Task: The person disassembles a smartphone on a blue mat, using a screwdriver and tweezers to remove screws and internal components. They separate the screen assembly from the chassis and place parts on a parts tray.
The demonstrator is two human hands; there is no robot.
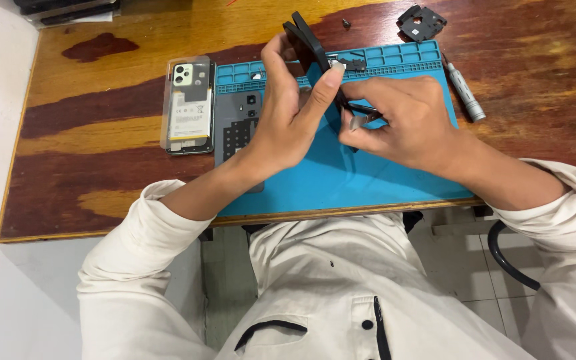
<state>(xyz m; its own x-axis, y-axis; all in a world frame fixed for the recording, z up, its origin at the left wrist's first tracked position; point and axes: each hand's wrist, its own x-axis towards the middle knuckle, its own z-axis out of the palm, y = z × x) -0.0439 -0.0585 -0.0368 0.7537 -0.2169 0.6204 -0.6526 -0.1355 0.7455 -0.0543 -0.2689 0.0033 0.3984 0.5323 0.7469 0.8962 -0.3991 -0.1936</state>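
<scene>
My left hand (288,113) grips a thin black phone frame (308,43), tilted up on edge above the blue work mat (368,180). The thumb presses on its side. My right hand (411,123) pinches a small dark tool, seemingly tweezers (363,111), with its tip against the lower part of the frame. Both hands meet over the middle of the mat. What lies between the fingers is mostly hidden.
An opened phone (189,107) with its back exposed lies left of the mat, and a grey back cover (236,127) lies beside it on the mat. A small screwdriver (465,93) rests at the mat's right edge. A black bracket (421,22) and a screw (346,23) lie farther back on the wooden table (88,113).
</scene>
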